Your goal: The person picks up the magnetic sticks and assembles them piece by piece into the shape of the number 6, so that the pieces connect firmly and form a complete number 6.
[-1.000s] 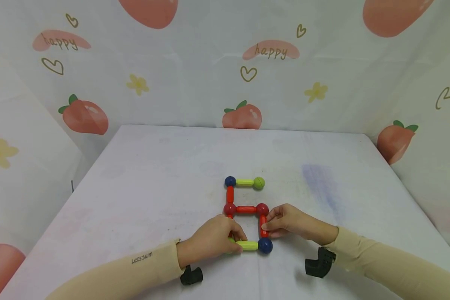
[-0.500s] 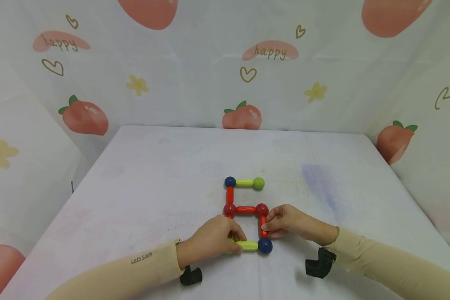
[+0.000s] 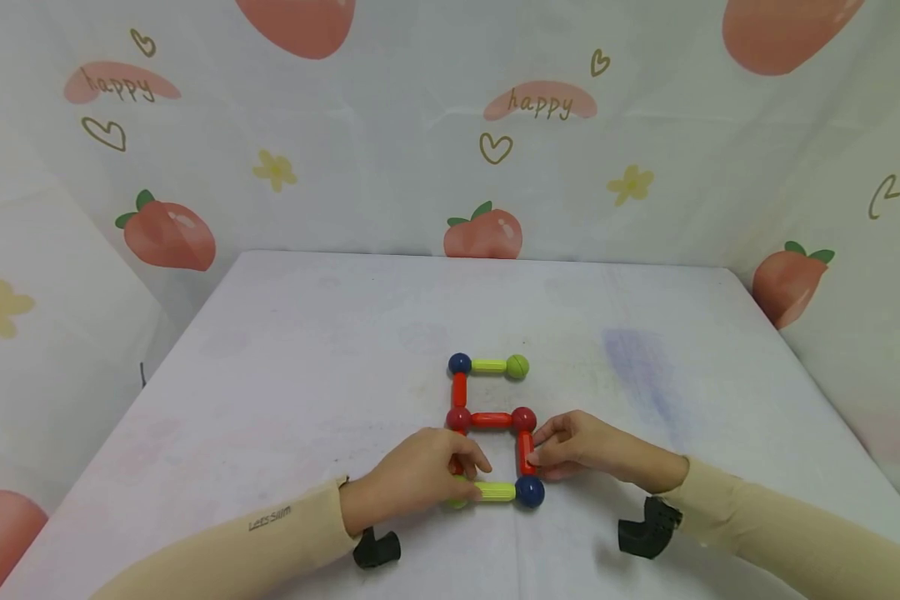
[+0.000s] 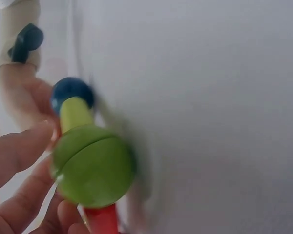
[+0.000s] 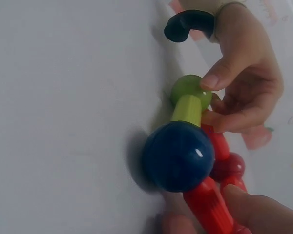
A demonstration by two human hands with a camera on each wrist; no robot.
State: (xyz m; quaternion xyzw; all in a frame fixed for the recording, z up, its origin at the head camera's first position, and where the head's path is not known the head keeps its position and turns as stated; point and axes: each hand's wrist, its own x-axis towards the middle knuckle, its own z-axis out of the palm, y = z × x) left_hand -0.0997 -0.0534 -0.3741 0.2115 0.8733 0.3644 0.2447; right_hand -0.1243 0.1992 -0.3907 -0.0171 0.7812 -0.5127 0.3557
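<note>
Magnetic rods and balls lie joined on the table in a shape like a 6. My left hand (image 3: 412,471) is at its near left corner, thumb beside the green ball (image 4: 93,165) and over the end of the yellow-green rod (image 3: 497,492). Its index finger is lifted away from that rod. My right hand (image 3: 588,450) pinches the upright red rod (image 3: 525,450) on the right side, between a red ball (image 3: 524,419) and the blue ball (image 3: 529,491). The left red rod is partly hidden behind my left hand.
The far arm of the shape has a blue ball (image 3: 460,364), a yellow-green rod (image 3: 488,366) and a green ball (image 3: 517,366). A white table (image 3: 307,333) with a faint blue stain (image 3: 641,367) lies underneath. A fruit-print cloth (image 3: 390,167) hangs behind.
My left hand has loosened from the near yellow-green rod and shifted slightly left, showing more of the green ball. My right hand has shifted slightly right. The shape stays in place.
</note>
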